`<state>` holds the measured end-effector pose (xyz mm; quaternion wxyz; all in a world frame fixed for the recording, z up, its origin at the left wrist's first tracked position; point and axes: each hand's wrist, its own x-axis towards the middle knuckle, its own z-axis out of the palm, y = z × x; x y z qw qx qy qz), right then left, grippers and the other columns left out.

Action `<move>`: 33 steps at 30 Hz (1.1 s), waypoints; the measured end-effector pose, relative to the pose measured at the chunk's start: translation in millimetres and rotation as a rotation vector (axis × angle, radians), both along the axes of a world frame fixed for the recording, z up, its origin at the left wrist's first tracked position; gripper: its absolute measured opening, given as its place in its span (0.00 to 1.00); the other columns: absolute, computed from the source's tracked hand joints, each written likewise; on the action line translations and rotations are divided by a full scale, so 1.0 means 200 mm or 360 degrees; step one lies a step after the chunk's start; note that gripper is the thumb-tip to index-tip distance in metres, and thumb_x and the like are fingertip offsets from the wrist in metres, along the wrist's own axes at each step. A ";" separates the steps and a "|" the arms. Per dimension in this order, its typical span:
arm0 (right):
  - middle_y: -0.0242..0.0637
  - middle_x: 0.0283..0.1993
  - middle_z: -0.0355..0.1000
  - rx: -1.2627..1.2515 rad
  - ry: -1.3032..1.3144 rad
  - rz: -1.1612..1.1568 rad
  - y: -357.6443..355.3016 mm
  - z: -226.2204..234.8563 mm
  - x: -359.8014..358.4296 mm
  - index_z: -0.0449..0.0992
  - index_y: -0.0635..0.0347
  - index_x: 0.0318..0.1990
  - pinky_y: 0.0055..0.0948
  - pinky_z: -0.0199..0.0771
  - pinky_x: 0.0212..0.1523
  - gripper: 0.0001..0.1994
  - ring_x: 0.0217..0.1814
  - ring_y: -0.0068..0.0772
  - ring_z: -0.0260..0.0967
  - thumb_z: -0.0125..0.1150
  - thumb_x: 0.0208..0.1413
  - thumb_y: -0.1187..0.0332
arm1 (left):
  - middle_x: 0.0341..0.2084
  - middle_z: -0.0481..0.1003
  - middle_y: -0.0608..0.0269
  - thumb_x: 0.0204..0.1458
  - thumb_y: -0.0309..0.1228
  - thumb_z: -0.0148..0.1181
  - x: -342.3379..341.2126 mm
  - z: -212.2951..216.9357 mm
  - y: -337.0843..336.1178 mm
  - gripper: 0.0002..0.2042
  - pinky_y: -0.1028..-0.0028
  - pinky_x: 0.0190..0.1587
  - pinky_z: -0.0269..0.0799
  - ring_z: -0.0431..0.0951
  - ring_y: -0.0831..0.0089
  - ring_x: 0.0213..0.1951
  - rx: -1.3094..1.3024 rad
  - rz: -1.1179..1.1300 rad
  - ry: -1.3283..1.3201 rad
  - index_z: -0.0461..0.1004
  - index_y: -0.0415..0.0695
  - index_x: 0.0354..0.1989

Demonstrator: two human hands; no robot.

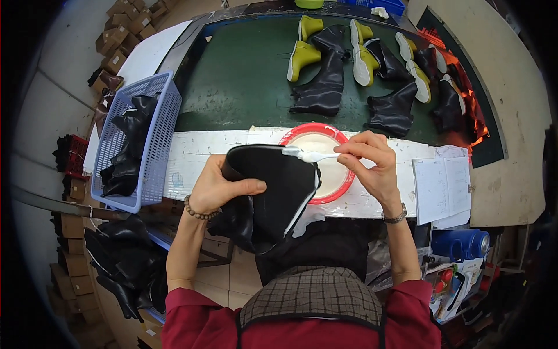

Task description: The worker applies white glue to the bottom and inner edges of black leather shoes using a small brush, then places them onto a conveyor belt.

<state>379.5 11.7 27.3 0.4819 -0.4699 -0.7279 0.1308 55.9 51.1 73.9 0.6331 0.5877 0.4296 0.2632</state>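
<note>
A black boot upper (273, 186) is held turned up in my left hand (224, 187), whose thumb presses on its inside. White glue lines part of its lower right edge. My right hand (372, 163) pinches the handle of a small white brush (314, 156). The brush's bristles touch or lie right over the upper's top edge. Beneath the brush stands a red-rimmed bowl (343, 192) of creamy white glue, partly covered by the upper and my right hand.
A green conveyor belt (232, 87) ahead carries black uppers (319, 87) and yellow-green soles (303, 58), with an orange-glowing heater at its right. A blue basket (165, 128) of uppers stands left. An open notebook (442, 189) and a blue flask (459, 244) are at right.
</note>
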 end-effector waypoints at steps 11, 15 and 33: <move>0.25 0.33 0.76 -0.0051 0.0128 -0.0142 -0.14 -0.05 -0.16 0.88 0.52 0.39 0.28 0.56 0.47 0.09 0.36 0.21 0.69 0.77 0.48 0.70 | 0.32 0.84 0.60 0.49 0.19 0.73 0.02 -0.01 -0.05 0.09 0.77 0.38 0.79 0.82 0.78 0.32 0.0449 0.0595 -0.0160 0.83 0.33 0.39; 0.25 0.34 0.77 -0.0046 0.0093 -0.0135 -0.11 -0.04 -0.10 0.87 0.52 0.38 0.28 0.57 0.46 0.08 0.35 0.21 0.68 0.77 0.49 0.70 | 0.34 0.84 0.59 0.49 0.18 0.73 -0.05 -0.02 0.03 0.11 0.77 0.40 0.80 0.83 0.77 0.34 0.0211 0.0306 -0.0210 0.82 0.33 0.41; 0.33 0.33 0.75 -0.0412 -0.0429 -0.0404 -0.01 -0.07 0.04 0.86 0.55 0.35 0.38 0.71 0.33 0.05 0.33 0.37 0.75 0.71 0.54 0.67 | 0.47 0.81 0.51 0.44 0.31 0.78 -0.23 -0.34 0.29 0.32 0.69 0.50 0.78 0.82 0.68 0.45 0.0497 0.0309 0.0418 0.73 0.31 0.58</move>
